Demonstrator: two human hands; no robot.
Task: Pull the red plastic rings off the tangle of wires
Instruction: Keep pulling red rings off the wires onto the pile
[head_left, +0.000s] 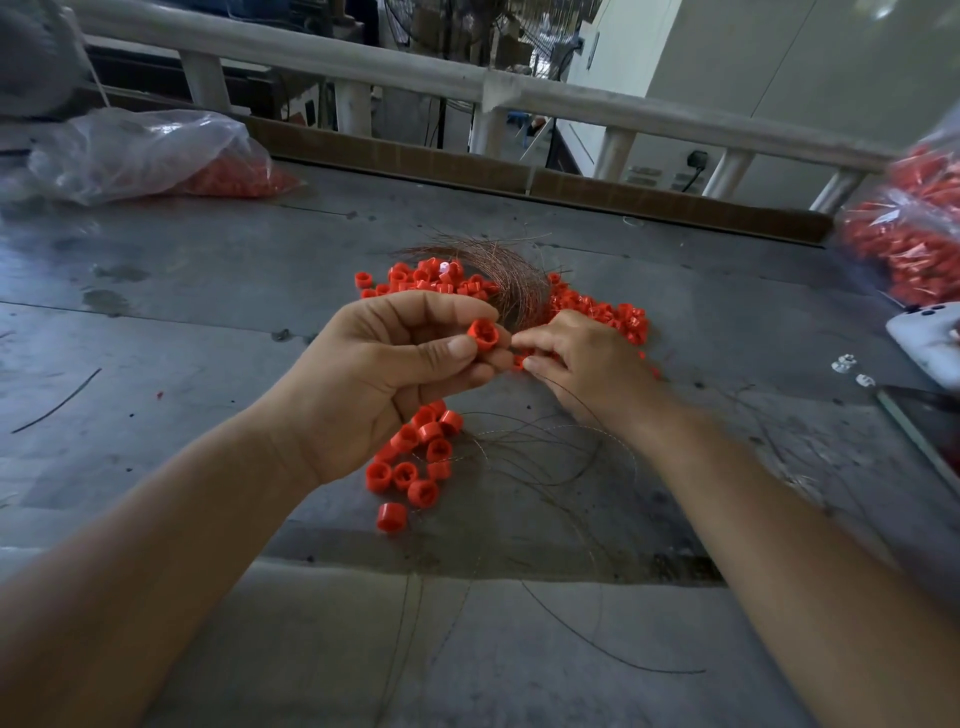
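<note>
My left hand (395, 374) pinches one red plastic ring (483, 333) between thumb and fingers, above the grey table. My right hand (582, 358) is close beside it, fingertips pinched together on a thin wire right next to the ring. Behind the hands lies the tangle of copper-brown wires (511, 280) with a heap of red rings (436, 280) around it. A smaller group of loose red rings (415, 462) lies below my left hand. Thin loose wires (545, 457) trail over the table toward me.
A clear plastic bag with red rings (156, 156) lies at the back left, another bag of red parts (909, 234) at the right edge. A white device (924, 348) and small white bits (844, 364) sit at the right. A railing (467, 78) runs behind the table.
</note>
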